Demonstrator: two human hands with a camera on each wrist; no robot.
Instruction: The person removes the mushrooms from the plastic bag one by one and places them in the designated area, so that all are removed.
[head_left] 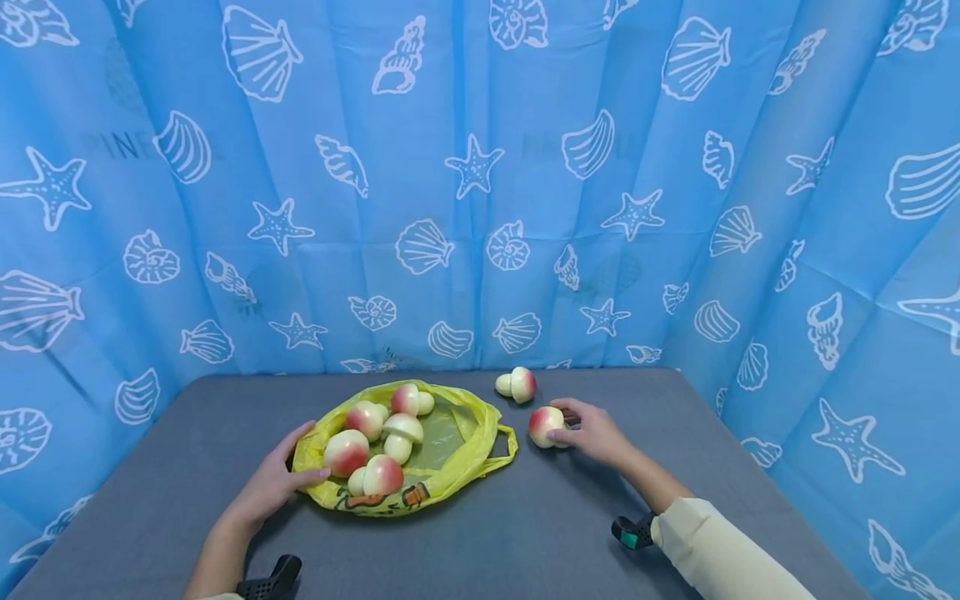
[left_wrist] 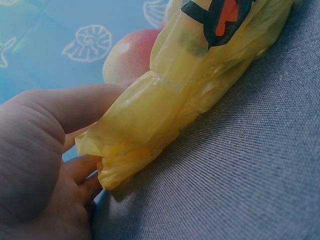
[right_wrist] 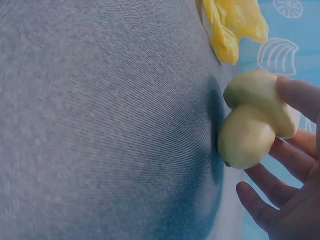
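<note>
A yellow plastic bag lies spread open on the table, with several cream mushrooms, most with red-tinted caps, inside it. My left hand holds the bag's left rim, thumb over the edge and fingers outside; the left wrist view shows the bunched plastic between them. Right of the bag, my right hand grips another red-capped mushroom between thumb and fingers. Its rounded stem faces the right wrist camera, close to the table.
Behind the right hand, one loose mushroom lies on its side near the table's back edge. A yellow bag handle sticks out toward the right hand. Blue shell-patterned curtains hang behind the grey table and along its sides.
</note>
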